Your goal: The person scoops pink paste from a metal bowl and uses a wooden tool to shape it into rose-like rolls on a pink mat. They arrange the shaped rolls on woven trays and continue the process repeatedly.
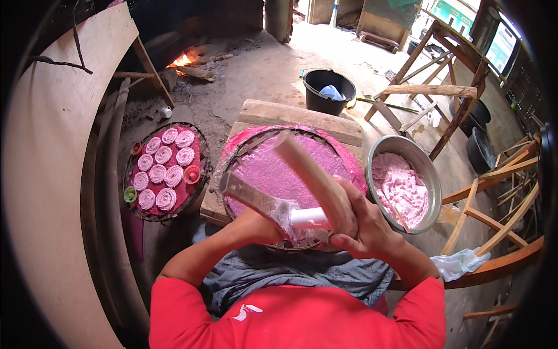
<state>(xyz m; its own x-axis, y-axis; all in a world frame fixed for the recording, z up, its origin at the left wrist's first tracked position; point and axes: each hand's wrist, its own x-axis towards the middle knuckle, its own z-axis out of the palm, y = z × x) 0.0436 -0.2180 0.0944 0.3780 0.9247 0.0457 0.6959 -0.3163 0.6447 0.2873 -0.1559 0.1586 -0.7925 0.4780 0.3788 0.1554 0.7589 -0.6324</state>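
I hold a wooden press with two long arms above a round tray (260, 156) coated in pink, which rests on wooden planks. My right hand (363, 224) grips the thicker upper arm (308, 177). My left hand (256, 230) is on the lower arm (244, 192), its fingers partly hidden behind it. A white tube (308, 218) with pink material sits between the arms. To the right is a metal basin (430, 185) of pale pink dough (398, 189). To the left, a round tray (148, 212) carries several pink swirls (164, 154) and small red and green cups.
A pale board (55, 192) runs along my left. A small fire (183, 61) burns at the back. A black bucket (319, 102) stands beyond the planks (302, 113). Wooden frames (424, 90) and timber pieces (500, 227) fill the right, with a plastic bag (459, 262) near them.
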